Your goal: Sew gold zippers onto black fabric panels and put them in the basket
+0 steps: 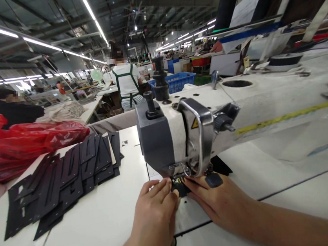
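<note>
A white and grey sewing machine (183,132) stands on the white table (104,224). Under its needle lies a small black piece (181,187) with a brass-coloured part. My left hand (156,210) rests on the table with its fingertips pressing the piece's left side. My right hand (217,202) lies flat to the right, fingers pinching the same piece under the presser foot. Most of the piece is hidden by the machine head and my fingers.
A fanned stack of black cut pieces (60,178) lies on the table at left. Behind it is a red plastic bag (21,143). A person in a green apron (126,84) stands with their back to me. A blue crate (177,81) sits further back.
</note>
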Tool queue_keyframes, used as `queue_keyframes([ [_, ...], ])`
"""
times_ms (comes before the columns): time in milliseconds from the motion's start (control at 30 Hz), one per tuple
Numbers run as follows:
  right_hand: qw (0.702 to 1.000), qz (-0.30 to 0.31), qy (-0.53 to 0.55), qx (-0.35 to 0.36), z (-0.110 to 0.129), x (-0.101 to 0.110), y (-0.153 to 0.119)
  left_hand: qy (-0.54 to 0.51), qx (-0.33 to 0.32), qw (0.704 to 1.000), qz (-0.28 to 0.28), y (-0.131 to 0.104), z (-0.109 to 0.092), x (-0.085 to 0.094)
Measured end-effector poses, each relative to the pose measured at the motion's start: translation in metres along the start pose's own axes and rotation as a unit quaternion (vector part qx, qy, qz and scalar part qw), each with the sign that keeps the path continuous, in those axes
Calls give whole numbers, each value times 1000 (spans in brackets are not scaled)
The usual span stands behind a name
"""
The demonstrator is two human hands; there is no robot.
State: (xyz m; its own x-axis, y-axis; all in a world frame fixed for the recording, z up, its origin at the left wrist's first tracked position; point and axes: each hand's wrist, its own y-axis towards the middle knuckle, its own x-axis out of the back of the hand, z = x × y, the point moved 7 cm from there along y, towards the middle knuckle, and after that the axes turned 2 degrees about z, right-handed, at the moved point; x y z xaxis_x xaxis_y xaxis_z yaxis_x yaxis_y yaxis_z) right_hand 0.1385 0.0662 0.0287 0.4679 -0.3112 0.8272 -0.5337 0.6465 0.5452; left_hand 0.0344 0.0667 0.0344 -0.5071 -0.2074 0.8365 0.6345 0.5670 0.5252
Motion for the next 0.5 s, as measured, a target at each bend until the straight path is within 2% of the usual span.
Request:
queue_keyframes([
  [233, 1000, 19, 14, -10, -2, 0, 2, 15, -4, 1000, -6, -4, 5, -4],
  [500, 1000, -3, 29, -7, -2, 2, 5, 32, -3, 999, -24, 0, 5, -2],
])
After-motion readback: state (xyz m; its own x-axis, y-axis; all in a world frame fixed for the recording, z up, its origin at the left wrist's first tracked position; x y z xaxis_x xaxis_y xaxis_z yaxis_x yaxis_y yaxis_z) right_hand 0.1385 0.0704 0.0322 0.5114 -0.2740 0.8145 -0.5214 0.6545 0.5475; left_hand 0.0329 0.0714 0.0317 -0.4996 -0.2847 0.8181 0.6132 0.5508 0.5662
